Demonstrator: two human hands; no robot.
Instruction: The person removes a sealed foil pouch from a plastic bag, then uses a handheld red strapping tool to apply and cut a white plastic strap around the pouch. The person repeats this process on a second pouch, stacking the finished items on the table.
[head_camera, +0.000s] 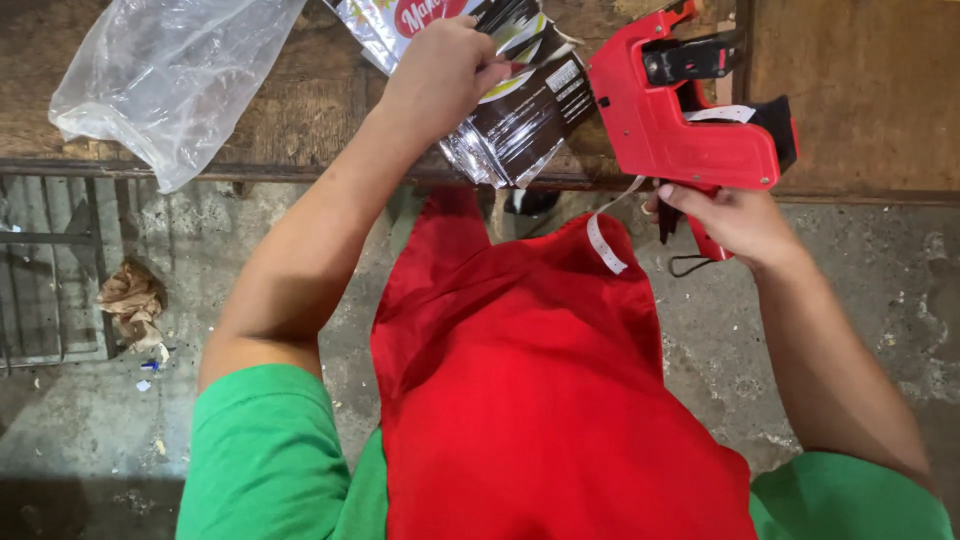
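Worn wooden bench (860, 90) above a stained, littered concrete floor (880, 300)

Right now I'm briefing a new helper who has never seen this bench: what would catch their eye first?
Probably the red label gun, gripped in the right hand at the upper right, a white paper strip trailing from it. Beside it, the left hand presses on a stack of shiny printed packets at the wooden bench's edge. A red apron fills the lower middle.

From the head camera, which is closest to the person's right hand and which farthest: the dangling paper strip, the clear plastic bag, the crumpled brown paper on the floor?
From the right hand:
1. Paper strip, just to its left.
2. Clear plastic bag, upper left on the bench.
3. Crumpled brown paper, far left on the floor.
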